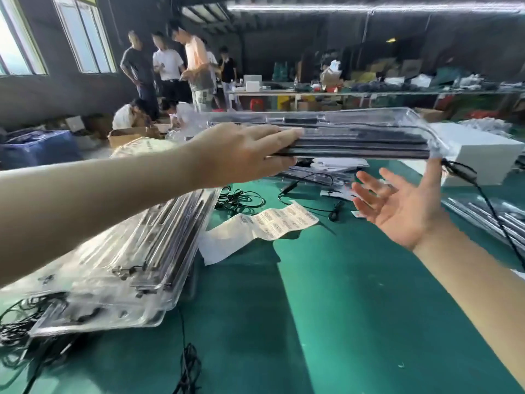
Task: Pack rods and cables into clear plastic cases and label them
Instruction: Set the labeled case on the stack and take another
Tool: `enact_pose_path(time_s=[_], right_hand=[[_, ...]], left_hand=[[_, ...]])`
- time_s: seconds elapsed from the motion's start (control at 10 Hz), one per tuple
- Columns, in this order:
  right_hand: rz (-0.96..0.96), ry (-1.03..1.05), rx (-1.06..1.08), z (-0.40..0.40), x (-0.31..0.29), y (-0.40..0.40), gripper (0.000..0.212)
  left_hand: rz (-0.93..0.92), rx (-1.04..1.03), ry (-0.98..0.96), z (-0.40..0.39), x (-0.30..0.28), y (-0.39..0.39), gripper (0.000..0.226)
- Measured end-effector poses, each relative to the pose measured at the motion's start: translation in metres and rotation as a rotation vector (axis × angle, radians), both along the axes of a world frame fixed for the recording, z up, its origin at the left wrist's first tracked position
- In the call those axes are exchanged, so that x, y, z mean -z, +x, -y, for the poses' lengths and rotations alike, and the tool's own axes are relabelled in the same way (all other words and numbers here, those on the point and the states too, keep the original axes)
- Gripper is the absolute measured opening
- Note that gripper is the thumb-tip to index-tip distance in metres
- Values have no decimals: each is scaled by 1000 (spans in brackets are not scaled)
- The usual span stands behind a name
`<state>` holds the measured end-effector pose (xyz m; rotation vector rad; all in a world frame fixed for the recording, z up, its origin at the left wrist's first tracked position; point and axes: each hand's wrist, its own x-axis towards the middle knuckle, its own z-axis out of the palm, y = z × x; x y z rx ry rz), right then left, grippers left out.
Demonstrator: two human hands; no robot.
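A long clear plastic case (pixel 355 132) filled with dark rods is held up in the air above the green table (pixel 312 308). My left hand (pixel 241 155) grips its left end, fingers on top and thumb beneath. My right hand (pixel 403 206) is open, palm up, and one straight finger touches the underside of the case's right end. A black cable (pixel 488 200) hangs down from that right end. A strip of printed labels (pixel 272 220) lies on the table below.
A stack of packed clear cases (pixel 119 265) lies at the left. Loose black cables (pixel 241 199) lie mid-table and along the front edge. A white box (pixel 480 155) stands at the right above metal rods (pixel 488 214). Several people stand and crouch in the background.
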<state>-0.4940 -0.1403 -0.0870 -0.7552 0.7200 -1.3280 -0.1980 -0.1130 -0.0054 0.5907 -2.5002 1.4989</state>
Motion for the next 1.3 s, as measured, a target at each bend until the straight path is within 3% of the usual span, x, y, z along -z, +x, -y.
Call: enact_pose_path(time_s=[0.1,0.2,0.3,0.4,0.5,0.6,0.7,0.8,0.9,1.0,1.1,1.2,1.3], right_hand=[[231,61,-2,-1,11,-51,90],[87,61,-116,-10,19,-79,72],[-218,111,-236,-16,29,-84,49],[-226,159,-152,-17,39,-74,34],[-63,151,-60,-18,44,-46,11],[-59,153,69,-22,49,-8,20],[-30,182,153,-31,56,35,13],[-49,159,95,-37,62,59,27],[-66,230,89,-27,61,39,48],[-379,210,145,-12,59,13,42],[-548,78,26,0,55,9,43],[-587,75,38,5,51,18,45],[-703,13,205,4,61,29,52]], left_hand=[[46,86,37,3,28,-16,26],[5,125,112,6,60,-21,24],[60,158,142,14,83,-18,26],[-56,70,196,15,102,-21,57],[-707,-487,255,16,122,-46,79],[-1807,-756,1039,14,114,-82,58],[-2444,-181,1689,13,113,-115,46],[-2441,-49,1566,14,124,-123,55],[-2489,25,1605,15,124,-100,48],[-2389,-55,1751,3,130,-81,31],[-2391,-127,1841,-8,144,-78,28],[-2467,-165,1863,-8,158,-78,35],[-2559,-184,1810,-5,169,-76,56]])
